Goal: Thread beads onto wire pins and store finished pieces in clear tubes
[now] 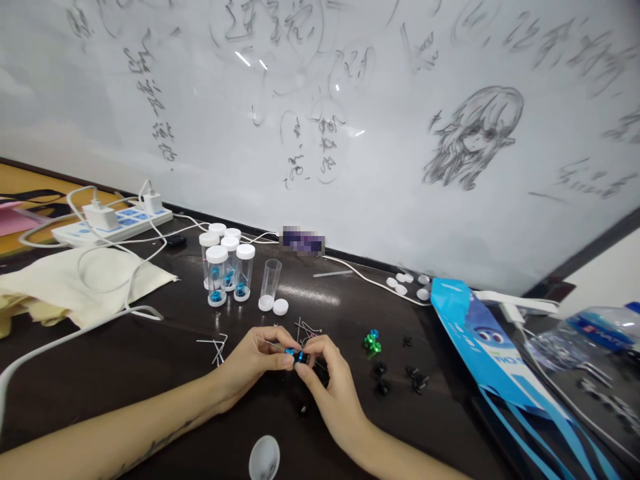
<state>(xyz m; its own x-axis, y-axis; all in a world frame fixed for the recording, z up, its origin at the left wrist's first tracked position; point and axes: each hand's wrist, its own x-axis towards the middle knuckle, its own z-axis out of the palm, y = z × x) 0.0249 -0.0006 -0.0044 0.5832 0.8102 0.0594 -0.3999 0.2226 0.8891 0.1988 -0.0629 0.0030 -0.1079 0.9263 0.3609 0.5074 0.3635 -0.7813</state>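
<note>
My left hand and my right hand meet over the dark table. Both pinch a small shiny blue and black part between thumb and fingers. A thin metal rod runs from the part along my left fingers. Behind my right hand lie several thin bent wires, partly hidden by the fingers. Bent metal hex keys rest left of my left wrist. To the right of my right hand are small green and blue pieces and several black pieces.
Clear tubes with white caps hold blue parts; beside them stands an uncapped tube with a loose cap. A white power strip, a cloth bag, a blue package and a small white cup surround the hands.
</note>
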